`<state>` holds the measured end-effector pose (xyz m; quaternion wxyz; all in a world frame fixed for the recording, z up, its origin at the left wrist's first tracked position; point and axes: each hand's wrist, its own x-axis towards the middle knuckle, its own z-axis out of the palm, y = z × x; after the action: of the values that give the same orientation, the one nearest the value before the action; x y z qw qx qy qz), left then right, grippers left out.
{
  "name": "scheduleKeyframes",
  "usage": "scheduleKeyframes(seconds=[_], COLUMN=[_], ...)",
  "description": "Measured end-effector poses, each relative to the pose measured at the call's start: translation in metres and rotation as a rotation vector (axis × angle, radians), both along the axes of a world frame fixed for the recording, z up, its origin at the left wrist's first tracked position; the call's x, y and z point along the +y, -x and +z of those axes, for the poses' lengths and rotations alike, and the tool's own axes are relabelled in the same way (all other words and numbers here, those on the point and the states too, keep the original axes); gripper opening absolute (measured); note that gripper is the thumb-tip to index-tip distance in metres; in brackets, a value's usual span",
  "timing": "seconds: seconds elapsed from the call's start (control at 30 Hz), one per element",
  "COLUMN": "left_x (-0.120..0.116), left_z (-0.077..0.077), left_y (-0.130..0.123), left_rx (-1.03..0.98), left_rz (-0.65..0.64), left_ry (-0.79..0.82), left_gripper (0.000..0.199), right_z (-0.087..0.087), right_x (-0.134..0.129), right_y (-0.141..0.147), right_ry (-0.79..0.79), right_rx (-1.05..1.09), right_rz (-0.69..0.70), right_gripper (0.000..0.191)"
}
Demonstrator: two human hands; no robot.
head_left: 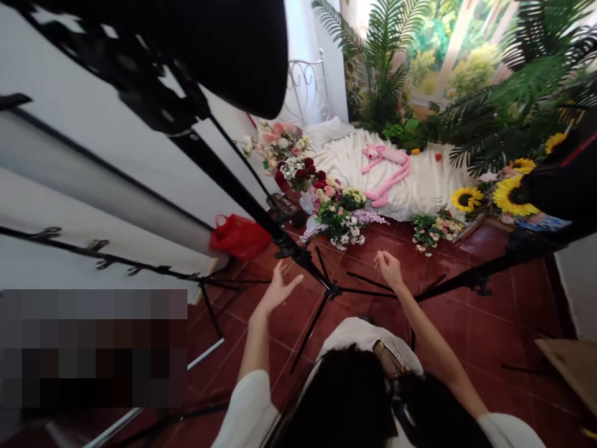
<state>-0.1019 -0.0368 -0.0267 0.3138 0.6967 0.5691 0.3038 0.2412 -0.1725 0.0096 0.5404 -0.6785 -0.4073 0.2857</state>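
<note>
Clearly, the light stand pole (261,205) is flanked, untouched, by the open left hand (278,287), nearer, and the loosely open right hand (388,269).

Both arms reach out toward 12 o'clock. The left hand (278,287) is open with fingers spread. The right hand (388,268) is open too, fingers loose.

Pink plush toy (386,169) on cream blanket (420,180), yellow sunflowers (512,194), red bag (239,236), dark-red floor tiles (489,311).
</note>
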Motion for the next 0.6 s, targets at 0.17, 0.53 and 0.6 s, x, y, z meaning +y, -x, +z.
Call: scheduleKeyframes(seconds=[0.17, 0.53, 0.6], left_x=[0.01, 0.017, 0.017], left_z=[0.03, 0.027, 0.025], left_y=[-0.065, -0.093, -0.094], left_rx=[-0.419, -0.496, -0.476], left_rz=[-0.052, 0.163, 0.182], left_ry=[-0.025, -0.195, -0.191], left_gripper=[0.061, 0.059, 0.061], right_z=[0.014, 0.024, 0.021], right_x=[0.082, 0.149, 0.154], right_y=[0.028, 0.127, 0.136], right_ry=[0.104, 0.238, 0.212], right_rx=[-0.051, 0.133, 0.09], right_rz=[0.319, 0.512, 0.493], right_gripper=[0.041, 0.039, 0.036])
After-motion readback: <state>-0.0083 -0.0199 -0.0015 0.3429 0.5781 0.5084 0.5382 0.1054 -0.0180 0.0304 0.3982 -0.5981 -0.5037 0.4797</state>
